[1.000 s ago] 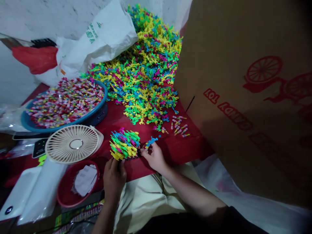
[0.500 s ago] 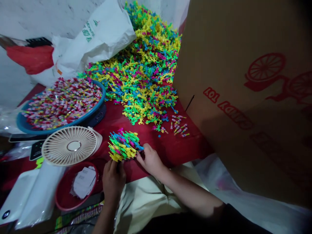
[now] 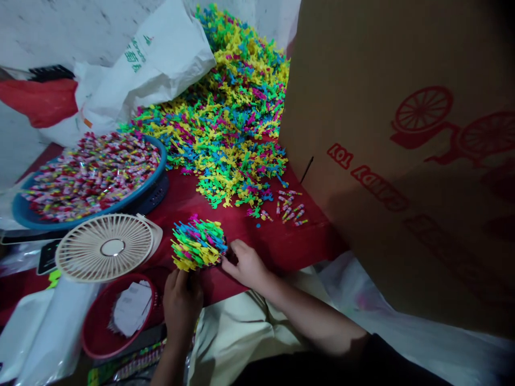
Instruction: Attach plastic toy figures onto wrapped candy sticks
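Right hand [image 3: 248, 266] has come in to the right edge of the figure bundle [image 3: 199, 244] on the worktop [image 3: 277, 244], its blue figure apparently added, while the left hand [image 3: 183, 299] curls at the near edge, though whether either grips anything I cannot tell.

A pale, bluish-white wall [image 3: 32, 32], flecked with dark marks, rose behind the red surface [image 3: 293, 238]. On the right, a tall brown cardboard carton [image 3: 346, 80] with red printing, including a wheeled design, blocked the view beyond. Translucent plastic sheeting [image 3: 386, 316] spread below it. The light was dim and cool, and shadow darkened the carton's lower part and far right edge.
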A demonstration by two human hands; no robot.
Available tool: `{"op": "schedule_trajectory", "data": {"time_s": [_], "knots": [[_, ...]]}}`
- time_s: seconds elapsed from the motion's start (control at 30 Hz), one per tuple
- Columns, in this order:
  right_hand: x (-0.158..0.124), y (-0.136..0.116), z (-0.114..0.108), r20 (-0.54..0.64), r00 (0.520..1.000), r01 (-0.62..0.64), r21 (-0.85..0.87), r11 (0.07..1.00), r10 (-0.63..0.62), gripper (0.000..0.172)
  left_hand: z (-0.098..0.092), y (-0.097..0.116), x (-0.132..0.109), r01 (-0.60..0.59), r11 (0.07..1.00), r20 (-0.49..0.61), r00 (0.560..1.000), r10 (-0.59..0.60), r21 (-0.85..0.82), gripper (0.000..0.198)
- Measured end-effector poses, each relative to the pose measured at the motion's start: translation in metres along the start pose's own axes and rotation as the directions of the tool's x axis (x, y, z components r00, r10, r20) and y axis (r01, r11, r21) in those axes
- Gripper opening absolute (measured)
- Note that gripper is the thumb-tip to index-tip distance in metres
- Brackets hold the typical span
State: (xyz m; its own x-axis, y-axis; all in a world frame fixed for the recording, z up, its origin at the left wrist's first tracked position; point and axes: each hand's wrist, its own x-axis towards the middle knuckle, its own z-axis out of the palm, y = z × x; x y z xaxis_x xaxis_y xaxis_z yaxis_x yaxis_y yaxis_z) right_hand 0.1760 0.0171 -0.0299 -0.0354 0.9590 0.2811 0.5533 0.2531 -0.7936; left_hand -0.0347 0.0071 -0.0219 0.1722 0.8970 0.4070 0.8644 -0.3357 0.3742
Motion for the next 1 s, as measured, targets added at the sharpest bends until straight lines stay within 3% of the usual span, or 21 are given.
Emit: {"op": "schedule_trajectory", "data": {"time_s": [0.2, 0.33, 0.4, 0.47, 0.53, 0.7, 0.83, 1.0], "knots": [[0.002, -0.003, 0.005, 0.057, 0.998, 0.005, -0.115, 0.993, 0.002, 0.010, 0.000, -0.001, -0.001, -0.003, 1.000, 0.008, 1.000, 0.003, 0.003, 0.011], [0.015, 0.005, -0.025, 0.100, 0.995, 0.010, 0.011, 1.000, -0.011, 0.017, 0.000, -0.002, -0.001, 0.005, 1.000, 0.010, 1.000, -0.005, -0.003, 0.010], [0.025, 0.019, -0.050, -0.038, 0.999, -0.019, -0.018, 1.000, 0.018, 0.021, 0.000, -0.002, -0.001, 0.006, 1.000, 0.011, 1.000, -0.006, 0.000, 0.010], [0.036, 0.035, -0.073, -0.248, 0.964, -0.140, -0.171, 0.975, 0.095, 0.021, 0.000, -0.002, -0.001, 0.008, 1.000, 0.016, 1.000, -0.008, 0.007, 0.010], [0.042, 0.049, -0.086, -0.332, 0.934, -0.242, -0.306, 0.921, 0.135, 0.018, 0.000, -0.002, -0.001, 0.009, 1.000, 0.022, 1.000, -0.009, 0.008, 0.009], [0.025, 0.053, -0.077, -0.216, 0.970, -0.186, -0.368, 0.911, 0.110, 0.018, 0.001, -0.002, -0.001, 0.005, 1.000, 0.017, 1.000, -0.005, 0.007, 0.009], [0.003, 0.049, -0.067, -0.244, 0.963, -0.196, -0.331, 0.923, 0.117, 0.015, 0.001, -0.003, -0.001, -0.005, 1.000, 0.001, 1.000, 0.005, 0.021, 0.008], [-0.005, 0.055, -0.075, -0.289, 0.947, -0.205, -0.221, 0.953, 0.137, 0.015, 0.000, -0.001, 0.000, -0.028, 0.999, 0.000, 1.000, 0.028, 0.030, 0.008]]}}
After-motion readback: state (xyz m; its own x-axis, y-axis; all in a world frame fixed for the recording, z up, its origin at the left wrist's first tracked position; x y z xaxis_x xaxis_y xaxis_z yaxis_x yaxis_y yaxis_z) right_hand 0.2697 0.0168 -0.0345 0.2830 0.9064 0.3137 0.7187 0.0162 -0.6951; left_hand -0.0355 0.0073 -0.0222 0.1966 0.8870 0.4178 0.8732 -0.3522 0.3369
